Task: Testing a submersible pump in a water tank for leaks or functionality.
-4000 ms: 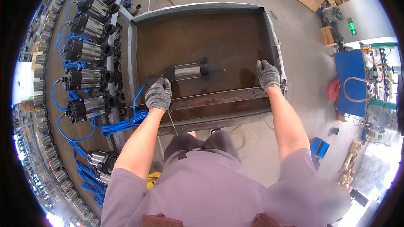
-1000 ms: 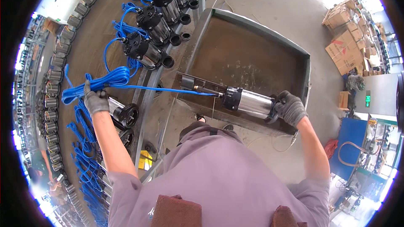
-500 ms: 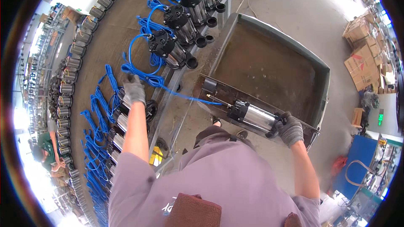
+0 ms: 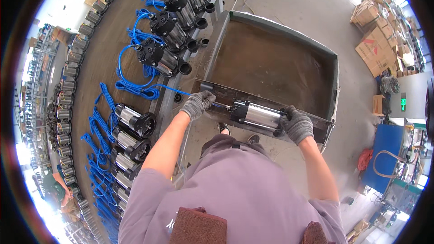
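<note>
A submersible pump (image 4: 261, 116), a shiny steel cylinder with black ends, lies on its side on the dark ledge (image 4: 239, 94) along the near edge of a water tank. My right hand (image 4: 297, 125), in a grey glove, grips its right-hand black end. At the other end, my gloved left hand (image 4: 198, 105) closes around the outer part of a thin rod or cable running from the pump; its fingers hide exactly what they hold. A blue cable (image 4: 169, 89) stretches from near that hand to a coil on the bench at the left.
Beyond the ledge stands the tank (image 4: 335, 86) with brownish water. Several upright pumps (image 4: 158, 57) with coiled blue cables line the bench edge, and more pumps (image 4: 131, 142) lie nearer me. Cardboard boxes (image 4: 374, 52) are stacked at right. A co-worker (image 4: 56, 190) is at far left.
My left hand has come right, from the blue cable coil to the left end of the pump. My right hand stays on the pump's other end. The whole view has shifted slightly.
</note>
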Demonstrator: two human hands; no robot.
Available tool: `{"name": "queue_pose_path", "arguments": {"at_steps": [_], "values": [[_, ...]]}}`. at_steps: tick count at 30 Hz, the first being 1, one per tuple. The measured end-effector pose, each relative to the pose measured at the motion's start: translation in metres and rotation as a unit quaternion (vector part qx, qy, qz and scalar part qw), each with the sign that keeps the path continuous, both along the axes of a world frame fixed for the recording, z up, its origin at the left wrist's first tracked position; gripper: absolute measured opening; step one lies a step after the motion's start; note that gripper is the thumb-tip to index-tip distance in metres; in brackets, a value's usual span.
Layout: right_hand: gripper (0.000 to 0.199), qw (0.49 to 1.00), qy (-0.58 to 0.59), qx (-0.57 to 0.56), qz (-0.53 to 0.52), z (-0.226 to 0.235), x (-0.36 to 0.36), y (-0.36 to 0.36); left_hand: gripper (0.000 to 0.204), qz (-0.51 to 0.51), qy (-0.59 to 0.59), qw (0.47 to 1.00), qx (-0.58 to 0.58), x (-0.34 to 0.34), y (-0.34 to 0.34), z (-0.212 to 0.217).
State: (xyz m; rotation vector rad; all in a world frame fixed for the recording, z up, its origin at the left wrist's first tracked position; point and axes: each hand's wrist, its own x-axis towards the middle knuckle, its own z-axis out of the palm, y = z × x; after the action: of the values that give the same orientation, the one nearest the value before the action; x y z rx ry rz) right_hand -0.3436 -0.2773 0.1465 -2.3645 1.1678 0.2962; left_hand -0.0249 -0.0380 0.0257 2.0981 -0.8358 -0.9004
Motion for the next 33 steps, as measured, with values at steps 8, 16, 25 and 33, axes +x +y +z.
{"name": "queue_pose_path", "arguments": {"at_steps": [8,16,25,33], "values": [[0.040,0.998,-0.005,0.050,-0.038,0.005,0.000,0.001,0.036,0.095,0.260,0.950,0.145,0.002,-0.016,0.000],[0.041,0.999,-0.024,0.014,-0.024,-0.004,-0.005,0.001,0.033,-0.097,-0.078,0.988,-0.096,0.004,0.002,0.016],[0.036,0.999,-0.021,0.000,-0.029,-0.004,-0.004,0.003,0.032,-0.106,0.207,0.972,0.017,0.031,-0.001,0.004],[0.033,0.999,-0.034,0.006,-0.030,-0.008,-0.004,0.002,0.026,-0.043,0.087,0.992,-0.082,0.003,-0.002,0.010]]}}
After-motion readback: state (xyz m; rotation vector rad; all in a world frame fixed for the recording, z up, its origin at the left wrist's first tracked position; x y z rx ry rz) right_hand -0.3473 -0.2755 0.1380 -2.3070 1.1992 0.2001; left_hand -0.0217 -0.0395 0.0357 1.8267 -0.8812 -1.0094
